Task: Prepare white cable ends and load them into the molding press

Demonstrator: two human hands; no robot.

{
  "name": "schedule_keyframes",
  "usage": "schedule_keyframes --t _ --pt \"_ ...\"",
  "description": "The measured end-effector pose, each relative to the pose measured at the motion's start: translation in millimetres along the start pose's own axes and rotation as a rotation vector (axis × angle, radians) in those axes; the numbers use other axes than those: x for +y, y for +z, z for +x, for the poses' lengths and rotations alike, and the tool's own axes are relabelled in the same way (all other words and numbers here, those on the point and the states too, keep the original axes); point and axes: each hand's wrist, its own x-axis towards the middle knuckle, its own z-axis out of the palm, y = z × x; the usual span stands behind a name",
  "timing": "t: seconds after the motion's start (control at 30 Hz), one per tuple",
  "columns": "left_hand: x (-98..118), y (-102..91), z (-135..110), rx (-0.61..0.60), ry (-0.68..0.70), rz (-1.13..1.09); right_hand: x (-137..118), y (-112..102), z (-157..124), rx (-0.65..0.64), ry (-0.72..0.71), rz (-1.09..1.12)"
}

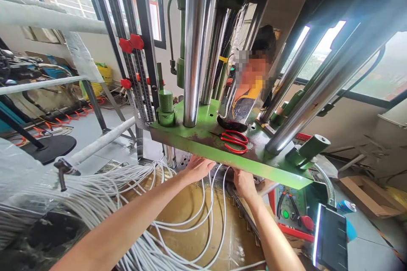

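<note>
White cables (95,197) lie in loose coils at near left and centre; no finished piece shows. Left hand (197,168) and right hand (244,183) reach to the near edge of a green steel plate (203,146), fingers out of sight, so open or gripping cannot be told. Red scissors (234,141) rest on the plate; steel columns (193,46) rise beyond.

left hand (197,168), right hand (244,183) under green plate (203,150), by white cables (95,194)
</note>
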Motion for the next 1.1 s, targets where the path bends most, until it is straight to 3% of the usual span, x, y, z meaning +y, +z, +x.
schedule_keyframes --t 0.23,0.4,0.53,0.77,0.87,1.0,1.1 --pt "7.1 -0.3 -0.4 0.006 0.042 0.105 -22.7 -7.3 -0.4 -0.092 -0.022 -0.056" --pt "-3.0 -8.1 -0.6 0.068 0.022 0.146 -34.9 -10.5 9.2 -0.093 -0.025 -0.062" --pt "-11.7 -8.6 -2.7 0.034 0.032 0.163 -43.8 -10.6 19.5 -0.085 -0.050 -0.044" --pt "-15.1 -11.0 -5.7 -0.029 0.045 0.109 -16.5 -8.8 -4.2 -0.027 0.097 -0.052" --pt "-11.4 -14.9 -3.7 -0.047 0.028 0.062 -11.6 -8.4 -11.6 -0.010 0.090 -0.032" --pt "12.7 -38.2 -13.1 -0.029 0.000 0.012 -22.8 -26.2 -20.7 -0.002 0.088 0.019" --pt "37.2 -72.8 -63.9 -0.023 -0.028 -0.090 -26.6 -51.8 -64.5 -0.001 0.057 0.072"
